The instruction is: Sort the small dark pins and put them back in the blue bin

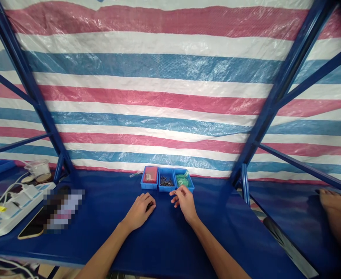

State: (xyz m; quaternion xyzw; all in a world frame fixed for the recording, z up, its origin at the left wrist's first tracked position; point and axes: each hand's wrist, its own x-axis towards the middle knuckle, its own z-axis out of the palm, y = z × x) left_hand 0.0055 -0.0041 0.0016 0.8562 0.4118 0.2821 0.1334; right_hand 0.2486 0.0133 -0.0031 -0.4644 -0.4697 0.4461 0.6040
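"Head view: how do the three blue bins (167,189) lie from the hands?"

"Ahead of both, side by side across the blue tabletop (170,240), near its far edge. The right hand (184,199) is nearer, just in front of the right bin (191,183). The left hand (141,207) lies a little short of the left bin (149,186)."

"And the grip?"

"The right fingers are bent loosely, with gaps showing, but I cannot tell whether anything is pinched. The left hand is curled palm down, its underside hidden, so I cannot tell there either."

"What do the bins hold?"

"In the middle bin (167,188), slim dark metal screws (166,181), by the look of them, their long axes crossing every way. Left, a flat, squarish red packet (151,173) with a paler patch. Right, crumpled, glossy green plastic bags (182,179)."

"And behind?"

"A wrinkled woven-plastic sheet (158,68), striped red, white and blue; the tabletop is smooth, with a faint sheen."
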